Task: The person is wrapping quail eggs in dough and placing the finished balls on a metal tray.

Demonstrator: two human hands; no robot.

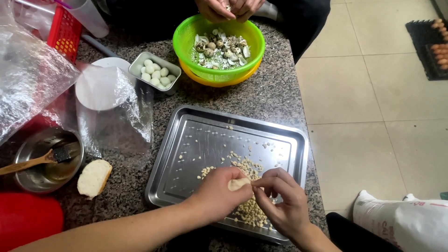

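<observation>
Landmark: steel tray (186,140) on granite counter (275,88). Over tray's near edge, left hand (219,193) curled around pale dough piece (238,183), fingers closed on it. Right hand (282,200) just beside, fingertips (255,183) pinched on dough's edge. Beneath both, heap of small pale kernels (249,210), possibly peanuts. Beyond tray, green bowl (186,35) of shells; another person's hands (228,8) above it.

I'm sitting at a speckled grey granite counter (275,93), and pale beige square floor tiles (373,93) are stretching off to my right, soft even light falling on them, a dark mat (420,37) lying far off.
</observation>
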